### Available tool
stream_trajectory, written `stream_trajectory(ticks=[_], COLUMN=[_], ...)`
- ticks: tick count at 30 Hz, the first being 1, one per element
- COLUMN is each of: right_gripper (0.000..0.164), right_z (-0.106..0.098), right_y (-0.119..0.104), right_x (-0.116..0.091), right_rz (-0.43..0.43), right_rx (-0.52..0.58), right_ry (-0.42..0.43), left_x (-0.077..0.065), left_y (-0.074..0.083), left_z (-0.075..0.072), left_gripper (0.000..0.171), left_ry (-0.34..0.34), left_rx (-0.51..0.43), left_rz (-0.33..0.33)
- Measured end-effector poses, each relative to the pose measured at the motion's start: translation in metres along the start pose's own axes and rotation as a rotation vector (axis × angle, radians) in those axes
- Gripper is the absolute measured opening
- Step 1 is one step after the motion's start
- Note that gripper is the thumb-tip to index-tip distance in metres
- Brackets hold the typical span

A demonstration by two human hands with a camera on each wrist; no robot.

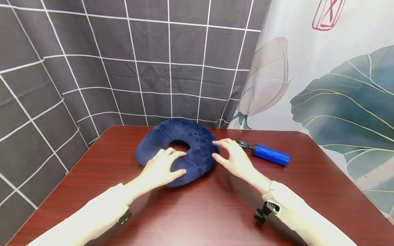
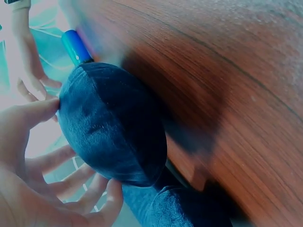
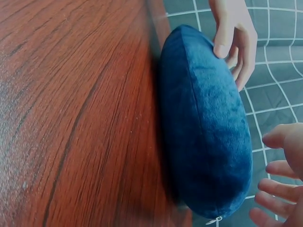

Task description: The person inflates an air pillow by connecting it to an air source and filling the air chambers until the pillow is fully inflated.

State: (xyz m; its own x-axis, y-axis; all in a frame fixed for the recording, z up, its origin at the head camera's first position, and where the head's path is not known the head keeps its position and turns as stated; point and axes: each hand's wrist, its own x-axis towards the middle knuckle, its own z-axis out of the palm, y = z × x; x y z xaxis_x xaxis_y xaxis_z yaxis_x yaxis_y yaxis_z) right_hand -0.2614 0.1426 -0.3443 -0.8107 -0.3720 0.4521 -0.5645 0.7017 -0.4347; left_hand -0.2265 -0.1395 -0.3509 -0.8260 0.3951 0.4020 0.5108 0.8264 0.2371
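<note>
A navy plush U-shaped neck pillow (image 1: pixel 197 136) lies on the table, its rounded curve toward the back and right. My left hand (image 1: pixel 161 167) is over the pillow's near left end, fingers spread. In the left wrist view the thumb (image 2: pixel 45 111) touches the plush cover, and the other fingers reach along its side. Beside the pillow's right edge is my right hand (image 1: pixel 234 159), thumb and fingers apart. The right wrist view shows a gap between its fingers (image 3: pixel 277 189) and the pillow (image 3: pixel 203 123). A small zipper pull (image 3: pixel 215 220) hangs from the cover's seam.
A blue hand pump (image 1: pixel 271 154) with a black handle lies right of the pillow, behind my right hand. The reddish-brown wooden table (image 1: pixel 184 215) ends at a dark grid-patterned curtain (image 1: pixel 154 75) and a white curtain with leaf and flower prints (image 1: pixel 347 102).
</note>
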Motion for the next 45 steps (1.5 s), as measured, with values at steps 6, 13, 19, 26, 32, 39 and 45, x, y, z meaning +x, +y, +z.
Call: stream_trajectory(ticks=[6,13,19,26,32,39,45], right_gripper=[0.045,0.049,0.055,0.056,0.057,0.055,0.056], right_z=[0.005,0.019,0.032,0.03,0.019,0.007,-0.002], right_y=[-0.004,-0.016,-0.022,-0.011,0.008,0.033,0.044], right_x=[0.001,0.002,0.002,0.008,0.021,0.037,0.055], right_rz=[-0.005,0.024,0.076,0.049,-0.018,-0.067,-0.117], right_rx=[-0.013,-0.018,-0.107,-0.16,-0.112,-0.053,-0.045], right_ry=[0.006,0.015,0.026,-0.014,-0.078,-0.159,-0.237], left_x=[-0.001,0.001,0.008,0.011,0.013,0.012,0.011], left_y=[-0.008,-0.028,-0.041,-0.043,-0.043,-0.045,-0.048], left_z=[-0.005,-0.016,-0.024,-0.036,-0.042,-0.044,-0.045], left_gripper=[0.05,0.049,0.052,0.056,0.057,0.056,0.055], left_ry=[-0.007,0.027,0.062,0.056,0.066,0.066,0.053], left_rx=[0.032,0.031,0.04,0.052,0.05,0.042,0.03], left_rz=[0.024,0.127,0.189,0.16,0.169,0.175,0.171])
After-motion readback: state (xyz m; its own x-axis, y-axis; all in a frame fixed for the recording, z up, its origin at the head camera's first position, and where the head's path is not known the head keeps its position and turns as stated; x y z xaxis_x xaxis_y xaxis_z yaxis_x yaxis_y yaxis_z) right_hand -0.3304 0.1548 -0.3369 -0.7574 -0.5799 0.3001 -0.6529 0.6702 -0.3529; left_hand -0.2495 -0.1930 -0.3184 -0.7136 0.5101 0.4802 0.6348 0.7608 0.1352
